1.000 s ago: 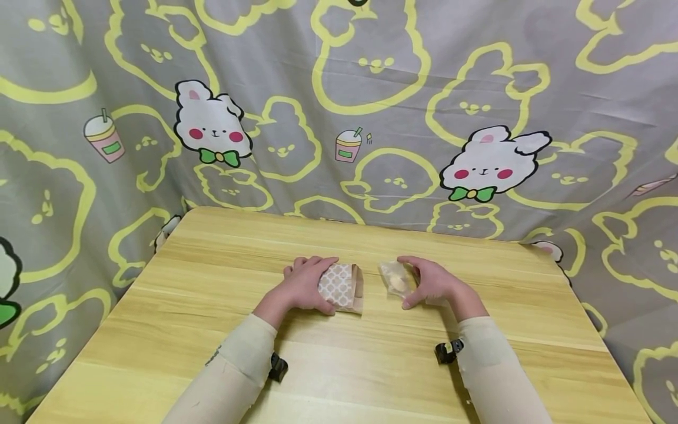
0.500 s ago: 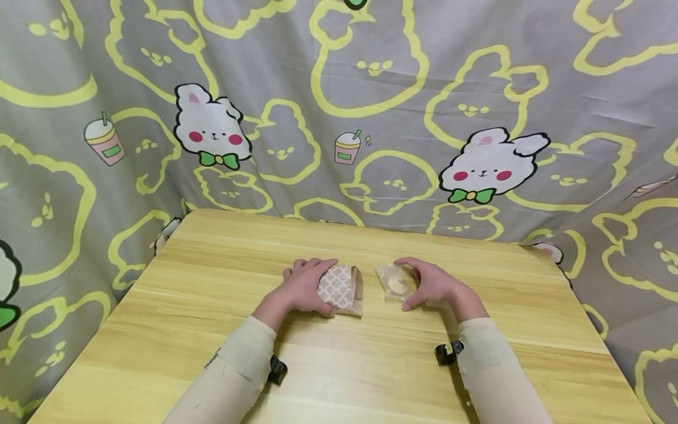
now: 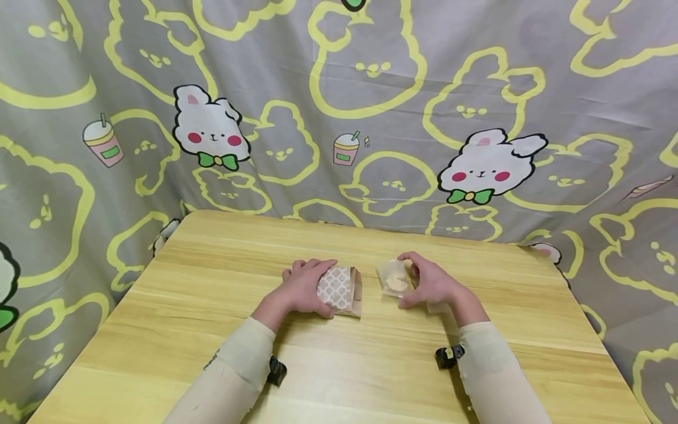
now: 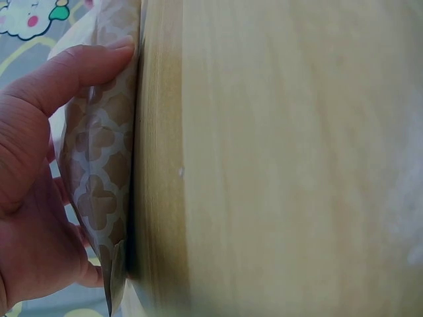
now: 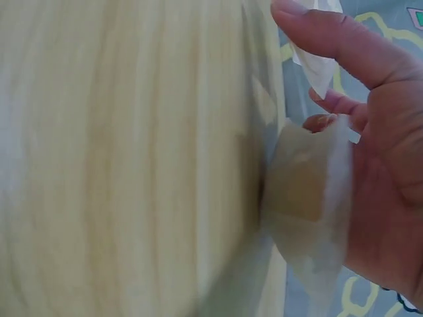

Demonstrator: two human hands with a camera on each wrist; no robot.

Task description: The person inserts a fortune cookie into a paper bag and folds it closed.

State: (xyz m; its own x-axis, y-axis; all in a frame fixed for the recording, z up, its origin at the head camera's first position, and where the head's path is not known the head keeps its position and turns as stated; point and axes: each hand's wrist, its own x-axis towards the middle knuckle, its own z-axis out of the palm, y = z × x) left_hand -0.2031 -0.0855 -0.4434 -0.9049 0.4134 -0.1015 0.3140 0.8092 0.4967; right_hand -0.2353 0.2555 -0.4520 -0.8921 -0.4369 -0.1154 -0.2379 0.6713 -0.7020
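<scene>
My left hand (image 3: 303, 288) grips a small brown paper bag (image 3: 336, 288) with a white quatrefoil pattern, lying on the table with its open mouth facing right. In the left wrist view the thumb presses on the patterned side of the bag (image 4: 106, 152), and the other fingers are partly behind it. To the right, my right hand (image 3: 435, 284) holds a translucent packet (image 3: 393, 279) between thumb and fingers; something pale yellow shows inside it. Another translucent piece (image 3: 437, 307) shows under that wrist. The right wrist view has a cloudy packet (image 5: 307, 198) beside the palm.
The wood-grain table (image 3: 328, 365) runs back to a grey curtain (image 3: 296, 70) with yellow outlines and white rabbits. Each beige sleeve carries a small black device, at the left wrist (image 3: 276, 371) and at the right wrist (image 3: 449, 356).
The right fingers have shifted slightly on the packet, which has turned a little and shows more of its pale content. The left hand and the paper bag have stayed in place.
</scene>
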